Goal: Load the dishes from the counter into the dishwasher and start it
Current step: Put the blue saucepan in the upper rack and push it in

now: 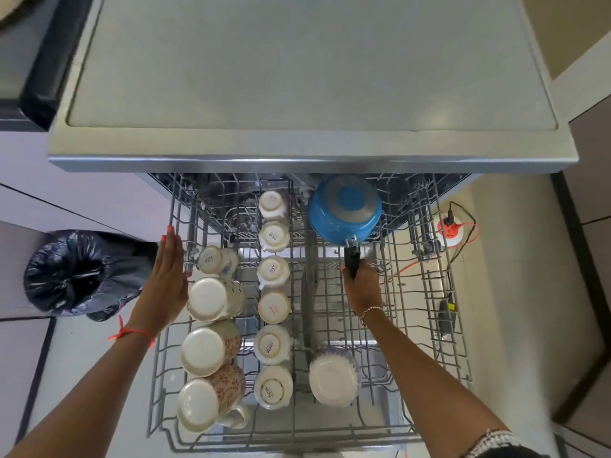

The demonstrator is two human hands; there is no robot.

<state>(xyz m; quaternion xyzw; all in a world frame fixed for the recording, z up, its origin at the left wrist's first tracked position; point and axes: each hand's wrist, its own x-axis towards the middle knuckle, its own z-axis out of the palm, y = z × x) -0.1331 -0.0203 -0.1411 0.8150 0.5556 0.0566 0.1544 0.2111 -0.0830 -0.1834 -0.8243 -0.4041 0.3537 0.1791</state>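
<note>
1. Two hands were well apart over the pulled-out upper rack (413,309) of the dishwasher (297,77).
2. Left hand (168,285): flat, fingers straight and together, laid against the rack's left rim.
3. Right hand (362,289): fingers curled round the black handle (351,256) of the blue saucepan (344,206).
4. Blue saucepan: upside down at the rear of the rack, right of centre, partly under the dishwasher's top edge.
5. Six small white cups (273,307): bottoms up, in one column down the middle of the rack.
6. Four larger mugs (211,299): tipped over along the left side, bases towards the camera.
7. One white bowl (334,376): inverted near the front, just right of the cups.
8. Floor: a tied black rubbish bag (76,272) to the left; an orange socket (451,229) with cables to the right.
</note>
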